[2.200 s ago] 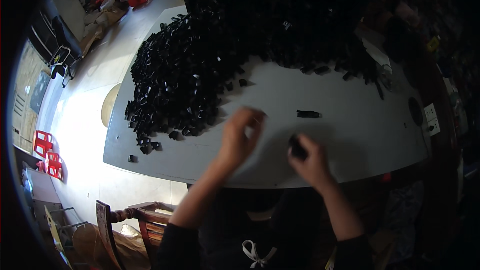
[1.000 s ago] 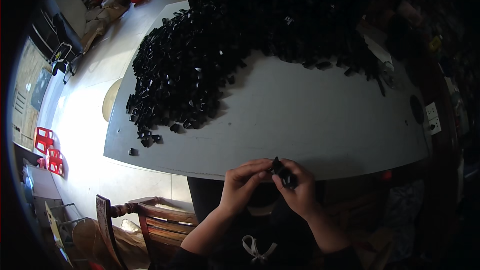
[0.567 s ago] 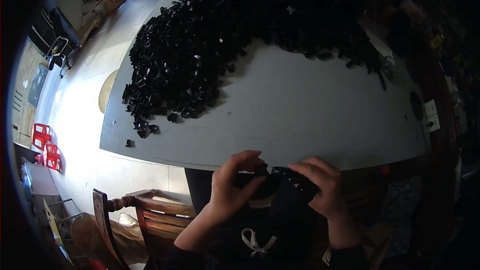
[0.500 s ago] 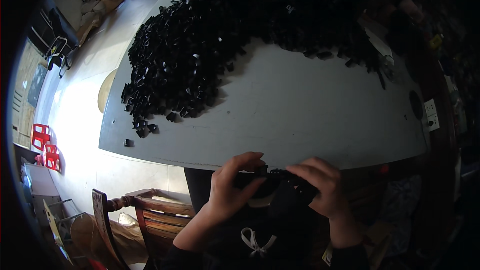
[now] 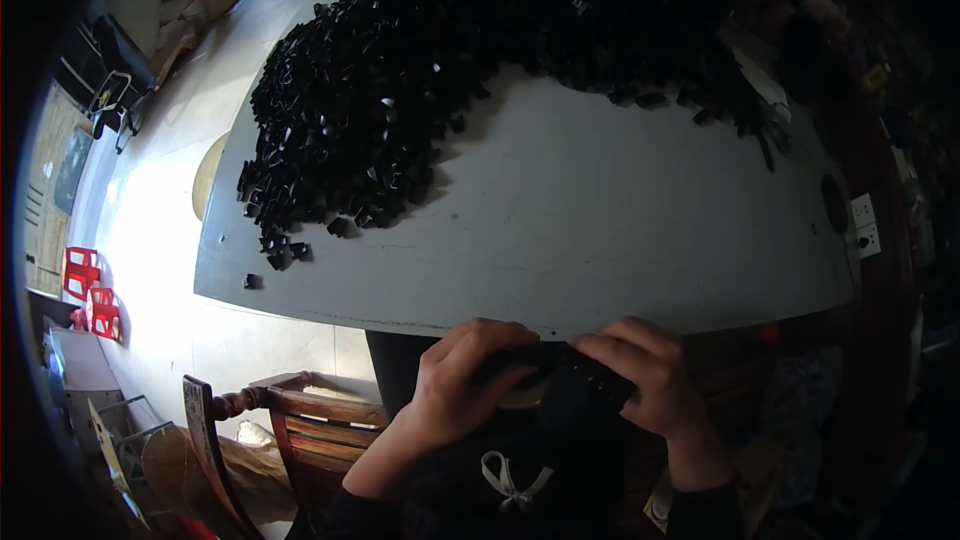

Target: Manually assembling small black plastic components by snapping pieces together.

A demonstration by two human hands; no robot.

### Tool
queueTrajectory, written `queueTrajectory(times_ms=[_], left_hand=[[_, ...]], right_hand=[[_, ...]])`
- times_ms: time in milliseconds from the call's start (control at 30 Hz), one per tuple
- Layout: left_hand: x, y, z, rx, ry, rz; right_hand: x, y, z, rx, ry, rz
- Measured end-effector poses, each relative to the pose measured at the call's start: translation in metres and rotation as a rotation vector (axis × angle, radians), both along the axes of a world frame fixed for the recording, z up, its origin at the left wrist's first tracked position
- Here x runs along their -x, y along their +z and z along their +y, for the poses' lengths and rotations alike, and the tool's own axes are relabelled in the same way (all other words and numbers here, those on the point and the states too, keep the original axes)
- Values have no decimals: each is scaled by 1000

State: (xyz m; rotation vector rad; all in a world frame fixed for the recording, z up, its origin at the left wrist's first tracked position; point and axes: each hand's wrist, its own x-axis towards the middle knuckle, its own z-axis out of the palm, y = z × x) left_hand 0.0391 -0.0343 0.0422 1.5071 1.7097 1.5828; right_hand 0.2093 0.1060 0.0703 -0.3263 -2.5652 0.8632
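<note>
At the near edge of the table, my left hand (image 5: 462, 375) is closed, thumb and fingers pinching a dark piece that barely shows. My right hand (image 5: 648, 372) grips a black plastic part (image 5: 598, 380) with small bright specks along it. The two hands' fingertips nearly meet, and the dark pieces between them blend into my black clothing, so their outlines and whether they are joined cannot be made out. Beyond my hands, a large heap of small black plastic pieces (image 5: 335, 140) covers the far and left parts of the table.
The grey-white table (image 5: 590, 210) has a curved near edge. One loose black piece (image 5: 253, 282) lies near its left corner. A wooden chair (image 5: 325, 430) stands at the lower left. Red stools (image 5: 103, 312) are on the floor at far left. A wall socket (image 5: 864, 225) is at right.
My left fingers have closed down over the dark piece that stood up between thumb and forefinger. My right hand has barely moved. The whole view has shifted slightly.
</note>
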Motion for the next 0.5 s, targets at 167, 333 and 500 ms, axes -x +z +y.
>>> queueTrajectory(times_ms=[167,333,500], left_hand=[[5,-6,1,-95,-128,92],[-21,-4,6,-149,-197,-923],[-26,-19,-2,-190,-516,-820]], right_hand=[[-2,0,1,46,50,-17],[6,-16,-19,48,220,68],[10,-31,-44,52,244,210]])
